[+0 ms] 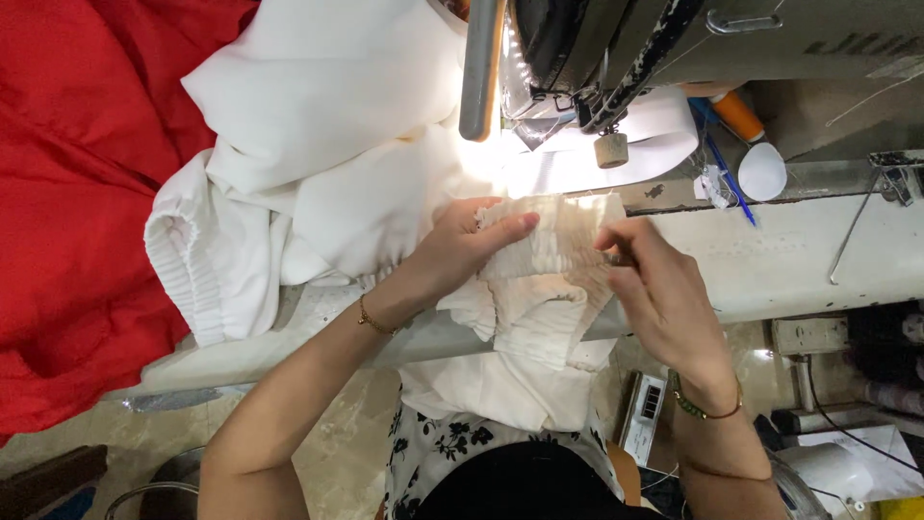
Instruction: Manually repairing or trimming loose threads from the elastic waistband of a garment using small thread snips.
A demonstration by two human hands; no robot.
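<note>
A white garment (318,144) lies bunched over the sewing table, its gathered elastic band (553,236) pulled toward me. My left hand (462,252) grips the left end of that ruched band, thumb laid across the top. My right hand (659,289) pinches the band's right edge between fingers and thumb, possibly with a small tool that is too hidden to tell. The band sits just in front of the sewing machine (616,48) and its needle area (577,120), under a bright lamp.
Red fabric (67,193) is piled at the left. On the table (799,260) to the right lie a blue pen (731,178), an orange thread spool (739,114) and a white oval object (762,171). A small grey control box (645,404) hangs under the table edge.
</note>
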